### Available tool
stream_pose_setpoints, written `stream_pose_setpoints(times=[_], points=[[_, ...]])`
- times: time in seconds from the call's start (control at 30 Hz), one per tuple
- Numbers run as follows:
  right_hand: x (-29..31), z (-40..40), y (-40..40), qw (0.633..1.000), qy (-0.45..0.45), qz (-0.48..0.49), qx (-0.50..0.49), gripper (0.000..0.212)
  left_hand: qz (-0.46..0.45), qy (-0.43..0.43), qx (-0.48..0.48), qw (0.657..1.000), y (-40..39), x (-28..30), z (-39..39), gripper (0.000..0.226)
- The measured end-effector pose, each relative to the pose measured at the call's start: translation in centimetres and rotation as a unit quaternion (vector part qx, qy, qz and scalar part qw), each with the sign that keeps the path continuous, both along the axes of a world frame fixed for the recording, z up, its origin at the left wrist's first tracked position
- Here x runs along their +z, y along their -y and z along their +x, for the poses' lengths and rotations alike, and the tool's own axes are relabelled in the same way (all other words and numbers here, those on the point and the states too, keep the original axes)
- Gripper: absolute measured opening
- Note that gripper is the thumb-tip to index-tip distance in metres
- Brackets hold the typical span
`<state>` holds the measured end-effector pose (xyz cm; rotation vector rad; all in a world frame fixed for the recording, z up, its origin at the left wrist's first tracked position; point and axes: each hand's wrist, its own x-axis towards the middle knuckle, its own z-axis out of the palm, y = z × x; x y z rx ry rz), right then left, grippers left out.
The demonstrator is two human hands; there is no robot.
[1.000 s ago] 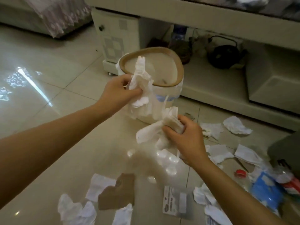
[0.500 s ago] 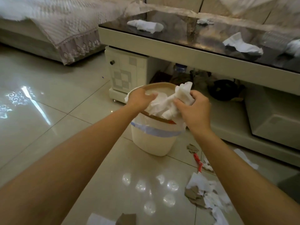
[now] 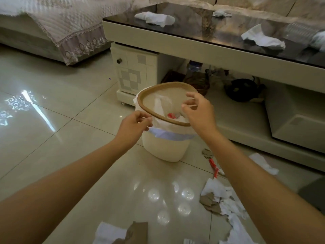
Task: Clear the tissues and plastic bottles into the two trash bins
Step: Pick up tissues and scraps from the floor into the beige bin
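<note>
A cream trash bin point(image 3: 163, 147) with a brown rim and a white liner stands on the floor in front of the coffee table. White tissues point(image 3: 161, 106) and a red scrap lie inside it. My left hand point(image 3: 133, 125) hovers at the near rim, fingers loosely curled, holding nothing. Just above the bin's right side, my right hand point(image 3: 198, 111) is also empty with relaxed fingers. Crumpled tissues point(image 3: 221, 194) and brown paper scraps litter the floor at the right. More tissues point(image 3: 154, 18) lie on the glass table top, beside a clear plastic bottle point(image 3: 299, 31).
The low coffee table point(image 3: 175, 41) with a drawer unit stands right behind the bin. A dark pot and a bottle sit on its lower shelf. A sofa with a lace cover point(image 3: 61, 23) is at the far left. A dark object point(image 3: 313, 192) sits at the right edge.
Both hands held tissues over the bin half a second ago. Now the tissues lie inside the bin and both hands are empty, spread slightly apart above the rim.
</note>
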<state>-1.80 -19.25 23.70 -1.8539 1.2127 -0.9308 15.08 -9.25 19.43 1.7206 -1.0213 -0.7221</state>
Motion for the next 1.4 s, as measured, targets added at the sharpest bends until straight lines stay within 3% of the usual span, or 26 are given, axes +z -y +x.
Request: stream_pose_setpoints(times=[0.2, 0.43, 0.57, 0.63, 0.8, 1.0, 1.1, 1.2, 1.3, 1.4], points=[[-3.7, -5.2, -4.0, 0.999, 0.002, -0.041, -0.008, 0.015, 0.034, -0.001, -0.078, 0.996, -1.1, -2.6, -5.4, 0.011], [-8.7, -14.2, -5.9, 0.989, -0.144, -0.031, 0.024, 0.017, 0.106, -0.020, -0.153, 0.982, 0.0, -8.6, -12.9, 0.016], [-12.5, -19.4, -6.1, 0.988, -0.153, 0.011, -0.006, 0.019, 0.155, -0.007, -0.195, 0.969, 1.4, -11.8, -16.7, 0.025], [-14.4, -20.9, -5.9, 0.989, -0.143, 0.029, -0.030, 0.021, 0.183, 0.050, -0.232, 0.954, 2.3, -13.2, -18.2, 0.036], [-17.7, -23.8, -5.2, 0.985, -0.155, 0.058, -0.050, 0.025, 0.232, 0.211, -0.313, 0.897, 4.0, -16.1, -22.5, 0.078], [-20.3, -27.1, -4.8, 0.982, -0.159, 0.102, -0.026, 0.036, 0.304, 0.413, -0.424, 0.747, 4.9, -19.8, -25.7, 0.120], [-21.6, -28.2, -4.8, 0.977, -0.182, 0.109, -0.017, 0.043, 0.280, 0.467, -0.427, 0.721, 4.7, -21.0, -26.6, 0.104], [-22.7, -29.0, -4.7, 0.975, -0.194, 0.106, -0.026, 0.048, 0.243, 0.480, -0.429, 0.725, 4.5, -21.4, -27.3, 0.065], [-23.4, -29.8, -4.5, 0.965, -0.235, 0.110, -0.039, 0.058, 0.206, 0.442, -0.421, 0.765, 4.6, -20.7, -27.2, 0.032], [-23.8, -30.5, -3.9, 0.949, -0.266, 0.161, -0.046, 0.076, 0.175, 0.377, -0.368, 0.832, 5.0, -19.3, -26.4, 0.021]])
